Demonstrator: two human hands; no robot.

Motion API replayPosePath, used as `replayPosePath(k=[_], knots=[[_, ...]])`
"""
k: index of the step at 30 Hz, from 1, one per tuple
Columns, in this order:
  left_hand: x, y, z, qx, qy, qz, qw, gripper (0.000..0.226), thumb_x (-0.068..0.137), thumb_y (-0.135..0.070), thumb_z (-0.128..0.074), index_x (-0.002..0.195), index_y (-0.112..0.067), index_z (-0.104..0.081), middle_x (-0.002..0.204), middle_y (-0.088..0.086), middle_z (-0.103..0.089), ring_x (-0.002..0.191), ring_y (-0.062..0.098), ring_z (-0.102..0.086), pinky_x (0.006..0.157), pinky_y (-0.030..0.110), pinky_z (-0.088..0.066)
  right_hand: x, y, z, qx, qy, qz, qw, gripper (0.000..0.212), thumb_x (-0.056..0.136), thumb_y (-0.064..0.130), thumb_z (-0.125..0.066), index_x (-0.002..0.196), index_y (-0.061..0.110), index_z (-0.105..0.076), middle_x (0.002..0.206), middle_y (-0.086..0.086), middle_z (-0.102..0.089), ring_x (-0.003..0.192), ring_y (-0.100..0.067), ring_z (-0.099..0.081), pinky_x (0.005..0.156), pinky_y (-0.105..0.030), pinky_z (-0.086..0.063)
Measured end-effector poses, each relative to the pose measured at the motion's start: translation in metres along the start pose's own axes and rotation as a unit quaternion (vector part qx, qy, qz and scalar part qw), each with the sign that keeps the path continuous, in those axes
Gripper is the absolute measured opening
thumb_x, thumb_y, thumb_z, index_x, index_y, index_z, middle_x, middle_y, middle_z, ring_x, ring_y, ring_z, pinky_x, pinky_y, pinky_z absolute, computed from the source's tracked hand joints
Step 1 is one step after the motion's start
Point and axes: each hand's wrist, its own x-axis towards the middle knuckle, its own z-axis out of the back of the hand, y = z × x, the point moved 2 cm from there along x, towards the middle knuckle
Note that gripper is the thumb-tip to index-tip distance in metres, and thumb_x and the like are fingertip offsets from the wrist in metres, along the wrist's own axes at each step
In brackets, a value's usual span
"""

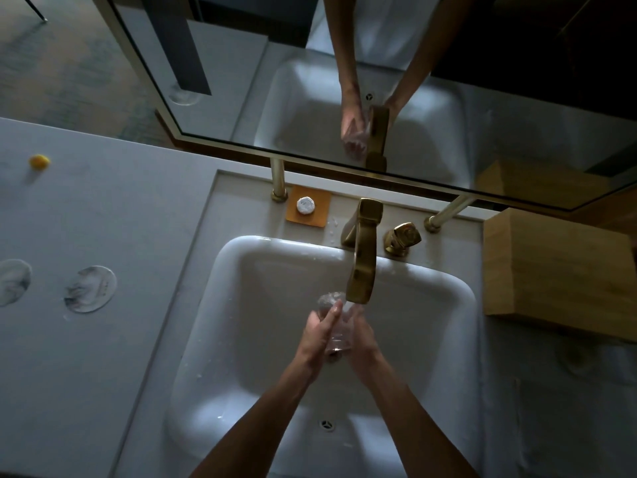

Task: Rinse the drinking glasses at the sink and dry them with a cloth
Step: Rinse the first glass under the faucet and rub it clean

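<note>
I hold the drinking glass [336,322] between both hands over the middle of the white sink [241,305], just below the tip of the brass spout [362,267]. My left hand [319,334] curls round its left side, fingers reaching up toward the rim; my right hand [362,336] cups the right side, fingers wrapped round it. The glass is clear and wet-looking, its long axis running away from me, mouth toward the spout and base toward my wrists. The basin is smooth, rounded at the corners, with open room on all sides of my hands. A brass tap handle [403,238] sits right of the spout. A wooden box [558,270] stands close on the right; the pale counter [103,357] lies open on the left, bearing two round coasters [90,289] and a small yellow object [39,161].
</note>
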Motion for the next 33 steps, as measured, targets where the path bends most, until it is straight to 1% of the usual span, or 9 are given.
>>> replayPosePath(k=[4, 7, 10, 14, 18, 22, 25, 29, 33], knots=[[-0.002, -0.001, 0.001, 0.059, -0.027, -0.017, 0.998, 0.059, 0.083, -0.052, -0.074, 0.119, -0.01, -0.055, 0.113, 0.014, -0.072, 0.103, 0.029, -0.072, 0.085, 0.04, -0.059, -0.001, -0.007, -0.003, -0.016, 0.017, 0.03, 0.999, 0.056, 0.097, 0.048, -0.04, 0.125, 0.005, -0.064, 0.122, -0.017, -0.068, 0.111, -0.032, -0.066, 0.091, -0.044, -0.052], [0.004, -0.001, 0.007, 0.111, -0.059, -0.031, 0.992, 0.033, 0.096, -0.048, -0.058, 0.114, -0.021, -0.053, 0.116, 0.013, -0.069, 0.102, 0.026, -0.071, 0.091, 0.045, -0.059, 0.0, -0.015, -0.005, -0.039, 0.02, 0.066, 0.997, 0.052, 0.09, 0.045, -0.058, 0.123, 0.005, -0.063, 0.115, -0.016, -0.07, 0.097, -0.025, -0.071, 0.082, -0.038, -0.056], [-0.001, -0.005, 0.007, 0.18, -0.071, -0.061, 0.979, 0.03, 0.1, -0.053, -0.047, 0.111, -0.027, -0.057, 0.111, 0.008, -0.071, 0.099, 0.021, -0.07, 0.09, 0.043, -0.058, -0.001, -0.025, -0.005, -0.126, -0.008, 0.11, 0.986, 0.032, 0.101, 0.027, -0.05, 0.126, 0.009, -0.057, 0.117, -0.013, -0.069, 0.09, -0.013, -0.072, 0.071, -0.022, -0.057], [-0.01, -0.01, 0.004, 0.218, -0.084, -0.077, 0.969, 0.037, 0.103, -0.048, -0.042, 0.116, -0.019, -0.062, 0.104, 0.005, -0.071, 0.096, 0.02, -0.068, 0.079, 0.029, -0.052, -0.01, -0.019, -0.011, -0.199, -0.041, 0.184, 0.962, 0.015, 0.102, 0.021, -0.048, 0.112, 0.019, -0.059, 0.108, 0.0, -0.07, 0.096, -0.003, -0.068, 0.087, -0.025, -0.056], [-0.007, -0.01, 0.003, 0.229, -0.075, -0.043, 0.97, 0.055, 0.094, -0.064, -0.047, 0.116, -0.015, -0.061, 0.109, 0.009, -0.071, 0.099, 0.025, -0.068, 0.09, 0.043, -0.058, -0.013, -0.014, -0.007, -0.172, -0.049, 0.14, 0.974, 0.024, 0.103, 0.036, -0.042, 0.115, 0.02, -0.055, 0.102, 0.004, -0.064, 0.091, -0.012, -0.066, 0.067, -0.016, -0.05], [-0.006, -0.01, 0.003, 0.22, -0.071, -0.049, 0.972, 0.067, 0.081, -0.079, -0.041, 0.105, -0.023, -0.067, 0.102, 0.006, -0.075, 0.094, 0.024, -0.072, 0.088, 0.047, -0.059, -0.006, -0.006, -0.009, -0.016, -0.034, 0.086, 0.996, 0.044, 0.1, 0.045, -0.036, 0.11, 0.013, -0.066, 0.101, -0.013, -0.072, 0.087, -0.025, -0.069, 0.077, -0.038, -0.057], [-0.008, -0.011, 0.004, 0.231, -0.082, -0.06, 0.968, 0.053, 0.096, -0.066, -0.037, 0.116, -0.025, -0.065, 0.109, 0.007, -0.073, 0.101, 0.026, -0.069, 0.094, 0.047, -0.056, 0.001, -0.004, -0.011, 0.02, -0.051, 0.043, 0.998, 0.052, 0.102, 0.048, -0.034, 0.102, 0.011, -0.071, 0.105, -0.02, -0.07, 0.094, -0.035, -0.065, 0.09, -0.048, -0.05], [-0.008, -0.014, 0.001, 0.218, -0.055, -0.035, 0.974, 0.053, 0.101, -0.058, -0.036, 0.122, -0.014, -0.056, 0.115, 0.012, -0.069, 0.104, 0.027, -0.067, 0.086, 0.036, -0.053, 0.007, -0.002, -0.007, -0.02, -0.057, 0.044, 0.997, 0.05, 0.103, 0.045, -0.033, 0.09, 0.016, -0.072, 0.085, -0.01, -0.074, 0.077, -0.027, -0.065, 0.079, -0.041, -0.05], [-0.006, -0.014, -0.002, 0.185, -0.032, -0.022, 0.982, 0.066, 0.088, -0.064, -0.056, 0.125, -0.01, -0.053, 0.121, 0.014, -0.067, 0.107, 0.026, -0.068, 0.09, 0.038, -0.056, 0.003, 0.003, -0.009, -0.047, -0.009, 0.054, 0.997, 0.043, 0.102, 0.039, -0.038, 0.104, 0.009, -0.068, 0.083, -0.003, -0.076, 0.075, -0.021, -0.071, 0.07, -0.037, -0.055]])
